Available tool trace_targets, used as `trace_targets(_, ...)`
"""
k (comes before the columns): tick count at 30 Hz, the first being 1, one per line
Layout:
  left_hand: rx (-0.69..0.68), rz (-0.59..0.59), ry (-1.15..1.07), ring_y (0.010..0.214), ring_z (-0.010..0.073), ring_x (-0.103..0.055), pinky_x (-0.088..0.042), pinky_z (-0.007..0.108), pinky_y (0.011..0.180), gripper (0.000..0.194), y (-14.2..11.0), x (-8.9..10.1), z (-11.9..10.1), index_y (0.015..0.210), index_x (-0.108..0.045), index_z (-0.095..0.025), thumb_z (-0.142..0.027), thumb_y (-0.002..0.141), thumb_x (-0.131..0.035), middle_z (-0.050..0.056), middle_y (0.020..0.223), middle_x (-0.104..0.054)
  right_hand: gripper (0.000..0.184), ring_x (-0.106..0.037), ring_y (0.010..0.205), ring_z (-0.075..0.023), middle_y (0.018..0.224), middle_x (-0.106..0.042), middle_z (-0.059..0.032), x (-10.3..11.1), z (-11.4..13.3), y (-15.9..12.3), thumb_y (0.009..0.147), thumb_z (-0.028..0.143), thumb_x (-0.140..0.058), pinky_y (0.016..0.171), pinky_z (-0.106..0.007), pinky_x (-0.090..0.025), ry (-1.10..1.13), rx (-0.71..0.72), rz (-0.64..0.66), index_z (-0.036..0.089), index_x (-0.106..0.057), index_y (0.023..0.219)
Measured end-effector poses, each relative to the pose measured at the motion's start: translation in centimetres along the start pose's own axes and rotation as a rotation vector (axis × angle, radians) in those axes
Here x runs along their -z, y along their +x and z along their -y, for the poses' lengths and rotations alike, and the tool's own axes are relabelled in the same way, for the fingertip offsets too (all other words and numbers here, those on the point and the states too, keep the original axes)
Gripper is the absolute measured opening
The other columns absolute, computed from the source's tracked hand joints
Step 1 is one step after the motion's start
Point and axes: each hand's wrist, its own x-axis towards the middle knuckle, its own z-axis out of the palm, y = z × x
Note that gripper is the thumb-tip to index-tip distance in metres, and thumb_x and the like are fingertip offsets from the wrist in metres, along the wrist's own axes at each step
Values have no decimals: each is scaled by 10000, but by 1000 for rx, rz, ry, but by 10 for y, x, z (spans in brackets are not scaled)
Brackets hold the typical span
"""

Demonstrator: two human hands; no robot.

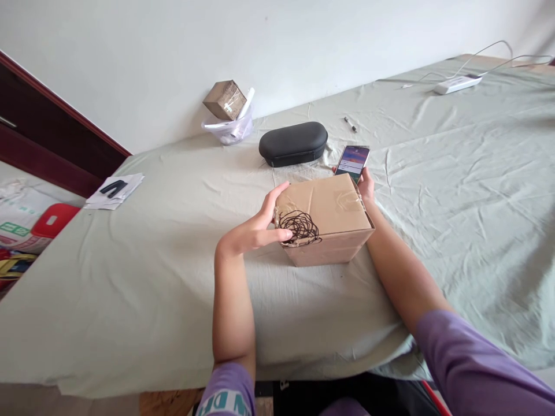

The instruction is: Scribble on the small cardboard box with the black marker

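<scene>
- Cardboard box [329, 202], above the cloth [165, 277], could be tipped, being clamped at one end by the left hand [260, 226].
- Phone [353, 160], gripped apart by the right hand [366, 186], could be bumped.

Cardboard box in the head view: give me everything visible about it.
The cardboard box is plain brown, with creases and shiny clear tape on its top and a scribble of dark lines near its left end. It sits upright on the pale green cloth, set slightly askew. The left hand grips its left end, fingers spread over side and top edge. The right hand, behind its far right corner, holds a phone; contact there is unclear. Its contents are hidden.
</scene>
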Motion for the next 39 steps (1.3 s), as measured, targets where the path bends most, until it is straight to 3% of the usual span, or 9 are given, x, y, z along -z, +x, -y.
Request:
trace_targets(7, 4, 3, -19, 1655, 426, -335, -315, 644, 1362, 1163, 3, -4, -1, 1732, 11, -359, -465, 877, -771, 131, 1826, -181, 607, -669, 864, -159, 706, -791, -39, -12, 10, -13, 1008, 537, -275, 950, -342, -442, 5, -77, 18, 182, -767, 971)
trace_targets(11, 13, -15, -2, 1681, 423, -280, -284, 632, 1379, 1181, 3, -4, -2, 1734, 2, -329, -459, 860, -781, 130, 1841, -134, 687, -699, 887, -122, 686, -767, -35, -13, 10, -15, 1028, 540, -204, 939, -310, -460, -2, -94, 36, 156, -762, 915)
trace_targets(19, -18, -88, 43, 1642, 418, -336, -310, 635, 1358, 1142, 0, 1, 1, 1742, -50, -312, -446, 861, -764, 133, 1817, -211, 516, -786, 873, -234, 924, -841, -82, 0, -1, -3, 1084, 546, -358, 913, -451, -613, 49, -7, 19, 192, -725, 1163)
trace_targets(23, -25, -134, 70, 1607, 429, -376, -319, 667, 1335, 1085, -8, 7, 2, 1741, -76, -331, -489, 896, -739, 137, 1788, -274, 520, -812, 913, -278, 970, -844, -87, 4, -3, 4, 1077, 566, -400, 880, -497, -653, 51, 1, -10, 191, -689, 1294)
trace_targets(27, -49, -71, 168, 1647, 491, -280, -341, 706, 1301, 1281, -13, 11, 0, 1747, -50, -360, -669, 789, -843, 162, 1812, -214, 591, -805, 931, -288, 944, -842, -114, 5, -2, 2, 1072, 583, -376, 913, -535, -662, 18, -1, 0, 157, -687, 1338)
trace_targets(30, -38, -51, 299, 1665, 502, -240, -307, 702, 1327, 1460, -12, 5, -4, 1750, -17, -405, -607, 662, -970, 152, 1825, -139, 615, -799, 913, -279, 975, -847, -139, 4, 0, -1, 1061, 609, -387, 874, -505, -680, -18, -9, 58, 146, -713, 1300)
trace_targets(34, -47, -145, 361, 1622, 471, -341, -305, 690, 1338, 1384, -4, -1, -3, 1749, -52, -422, -440, 697, -952, 138, 1789, -199, 509, -815, 1014, -250, 1086, -846, -108, -7, 6, -3, 1033, 594, -500, 806, -388, -698, -10, 46, 145, 181, -716, 1235)
trace_targets(37, -95, -271, 337, 1623, 453, -341, -326, 672, 1335, 1316, 1, 5, 8, 1745, -94, -387, -412, 718, -916, 146, 1766, -236, 441, -810, 1092, -269, 1151, -828, -82, -25, 18, -9, 962, 543, -636, 733, -371, -702, -35, 92, 265, 207, -695, 1241)
trace_targets(39, -92, -372, 312, 1630, 442, -322, -346, 660, 1328, 1291, 2, 13, 17, 1741, -107, -360, -423, 726, -903, 159, 1765, -214, 399, -805, 1054, -249, 1119, -816, -77, -41, 31, -22, 926, 449, -662, 610, -284, -658, -71, 95, 318, 201, -699, 1236)
